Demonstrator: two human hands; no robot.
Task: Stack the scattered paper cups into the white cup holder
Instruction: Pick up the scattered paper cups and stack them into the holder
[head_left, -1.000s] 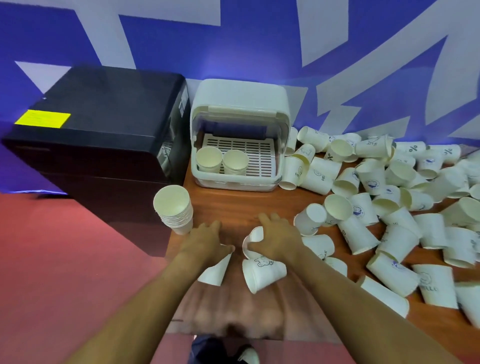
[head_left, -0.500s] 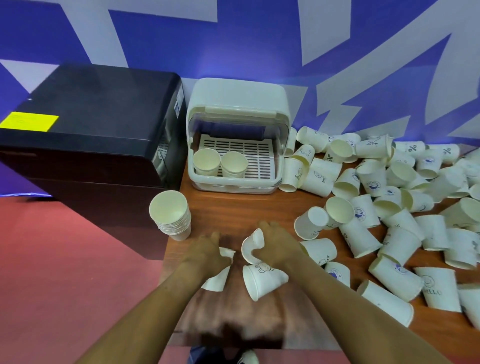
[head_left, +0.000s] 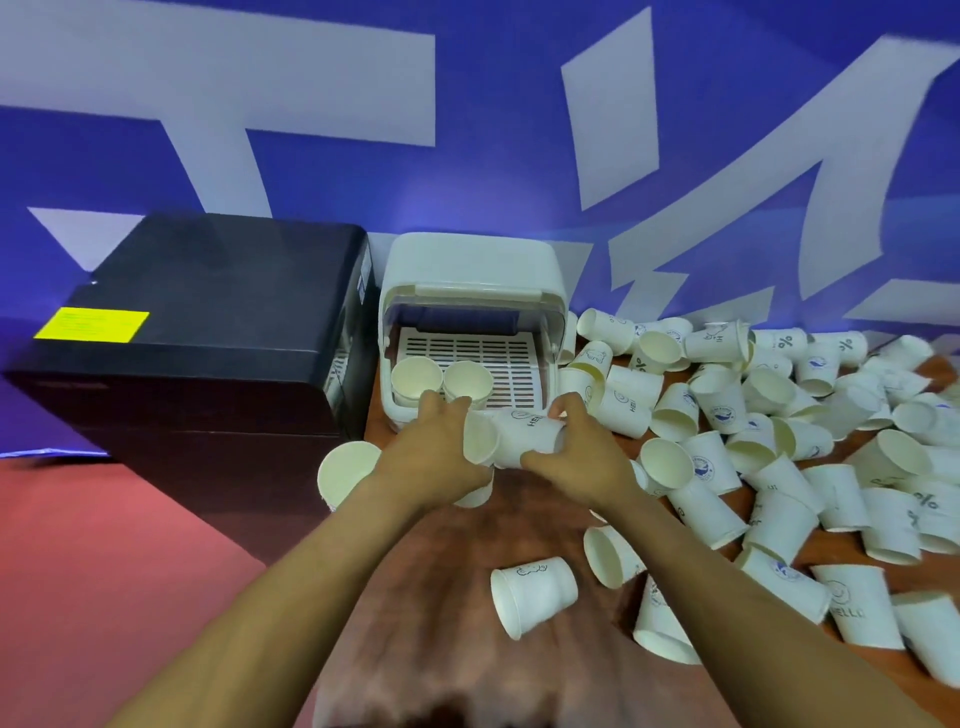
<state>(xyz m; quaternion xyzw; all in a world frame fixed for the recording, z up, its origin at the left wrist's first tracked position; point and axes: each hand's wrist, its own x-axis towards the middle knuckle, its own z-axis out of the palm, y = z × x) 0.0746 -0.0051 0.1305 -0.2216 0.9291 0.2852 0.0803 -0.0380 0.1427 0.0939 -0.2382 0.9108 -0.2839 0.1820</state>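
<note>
The white cup holder (head_left: 551, 347) stands open at the back of the wooden table (head_left: 467, 649), with two upright cups (head_left: 415, 378) on its slatted tray. My right hand (head_left: 579, 457) grips a paper cup (head_left: 524, 434) marked HELLO, lying sideways with its mouth to the left. My left hand (head_left: 431, 449) is at that cup's rim and holds a second cup (head_left: 475, 496), mostly hidden under the palm. Both hands hover just in front of the holder. Several loose cups (head_left: 779, 441) lie scattered to the right.
A stack of nested cups (head_left: 345, 470) stands at the table's left edge. One cup (head_left: 535, 592) lies alone near the front. A black box (head_left: 208, 312) sits left of the holder. A blue and white wall is behind.
Both hands have lifted off the table and moved up toward the holder, each carrying a cup. The two cups have come together. One cup stayed on the table near the front.
</note>
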